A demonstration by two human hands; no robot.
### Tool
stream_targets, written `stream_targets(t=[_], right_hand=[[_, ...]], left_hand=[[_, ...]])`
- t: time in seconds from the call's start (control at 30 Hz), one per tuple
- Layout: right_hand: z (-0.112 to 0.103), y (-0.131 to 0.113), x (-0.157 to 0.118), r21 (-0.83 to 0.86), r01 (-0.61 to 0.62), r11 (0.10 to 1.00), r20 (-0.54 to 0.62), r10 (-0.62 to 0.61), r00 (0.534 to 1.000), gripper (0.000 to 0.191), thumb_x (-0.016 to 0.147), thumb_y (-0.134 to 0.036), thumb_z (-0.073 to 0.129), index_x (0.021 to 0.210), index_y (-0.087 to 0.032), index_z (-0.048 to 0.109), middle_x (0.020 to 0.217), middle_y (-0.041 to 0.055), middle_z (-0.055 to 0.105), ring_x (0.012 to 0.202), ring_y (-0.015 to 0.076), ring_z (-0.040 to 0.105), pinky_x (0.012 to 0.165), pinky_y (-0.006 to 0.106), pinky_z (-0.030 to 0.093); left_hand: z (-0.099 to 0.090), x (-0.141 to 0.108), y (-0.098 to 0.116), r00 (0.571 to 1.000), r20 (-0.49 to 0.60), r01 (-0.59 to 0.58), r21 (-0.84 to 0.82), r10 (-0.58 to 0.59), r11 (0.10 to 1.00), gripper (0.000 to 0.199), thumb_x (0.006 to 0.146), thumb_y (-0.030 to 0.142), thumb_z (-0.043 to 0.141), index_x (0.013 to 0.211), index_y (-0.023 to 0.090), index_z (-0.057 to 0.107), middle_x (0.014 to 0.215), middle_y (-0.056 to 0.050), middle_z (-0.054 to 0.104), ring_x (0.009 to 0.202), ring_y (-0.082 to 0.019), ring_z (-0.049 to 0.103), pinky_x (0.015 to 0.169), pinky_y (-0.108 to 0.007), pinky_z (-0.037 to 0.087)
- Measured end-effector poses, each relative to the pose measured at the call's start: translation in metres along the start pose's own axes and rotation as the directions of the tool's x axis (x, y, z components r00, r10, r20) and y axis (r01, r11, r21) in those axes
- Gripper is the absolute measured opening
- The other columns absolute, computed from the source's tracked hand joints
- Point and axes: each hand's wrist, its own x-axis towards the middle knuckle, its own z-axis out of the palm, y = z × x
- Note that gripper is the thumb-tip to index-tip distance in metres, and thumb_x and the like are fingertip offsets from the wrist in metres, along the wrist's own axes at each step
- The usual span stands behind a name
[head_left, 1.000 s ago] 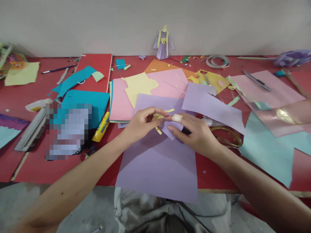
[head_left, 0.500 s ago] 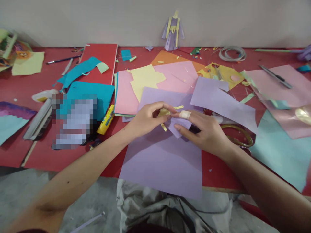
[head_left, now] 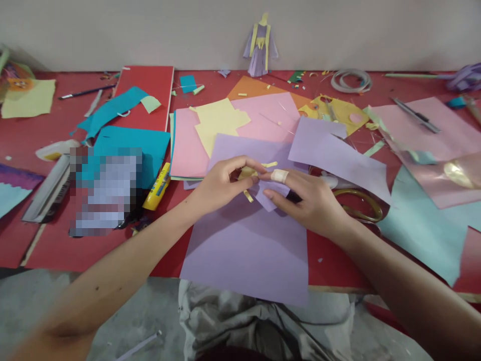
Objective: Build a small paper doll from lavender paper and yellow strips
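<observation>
Head view, live: fine paper work at the red table (head_left: 338, 271)

I'm watching from afar, and the left hand (head_left: 221, 183) has thumb and forefinger pinched on a small yellow paper piece (head_left: 248, 172), its narrow ends poking out above and below. Fingertip to fingertip, the right hand (head_left: 311, 198) meets it, a pale bandage (head_left: 280, 176) around one finger! Its thumb and forefinger stand apart beside a small purple paper piece (head_left: 266, 201); I can't tell whether they grip it, or whether the two pieces are joined. All this sits over a large purple sheet (head_left: 248, 255), which overhangs the near table edge. Off to the right I've got amber scissor handles (head_left: 379, 210), partly under a cut purple sheet (head_left: 338, 155); to the left, a yellow glue stick (head_left: 155, 190). Further out, pink paper (head_left: 188, 145), and, upright against the wall (head_left: 150, 30), a purple-and-yellow paper figure (head_left: 260, 47).
</observation>
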Motion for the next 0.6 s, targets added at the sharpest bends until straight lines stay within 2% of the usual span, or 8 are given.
stream_targets(t=[0.23, 0.6], right_hand=[[0.0003, -0.0004, 0.0002, 0.004, 0.009, 1.0, -0.01, -0.009, 1.0, 0.022, 0.097, -0.029, 0.057, 0.116, -0.022, 0.064, 0.105, 0.0075, 0.076, 0.092, 0.0229, 0.073, 0.075, 0.035, 0.057], [0.0012, 0.0001, -0.0006, -0.002, -0.015, 1.0, -0.003, 0.015, 1.0, 0.024, 0.096, -0.029, 0.058, 0.118, -0.024, 0.064, 0.108, 0.0064, 0.076, 0.093, 0.023, 0.073, 0.076, 0.036, 0.057]], left_hand=[[0.0, 0.0008, -0.0021, 1.0, 0.012, 0.002, -0.041, -0.001, 0.999, 0.016, 0.085, 0.02, 0.064, 0.1, 0.016, 0.07, 0.091, -0.003, 0.069, 0.073, -0.012, 0.062, 0.061, -0.022, 0.055], [0.0001, 0.0, -0.0022, 1.0, 0.005, 0.002, -0.016, -0.002, 1.0, 0.017, 0.085, 0.016, 0.062, 0.099, 0.017, 0.07, 0.086, -0.002, 0.067, 0.077, -0.013, 0.062, 0.066, -0.023, 0.054]])
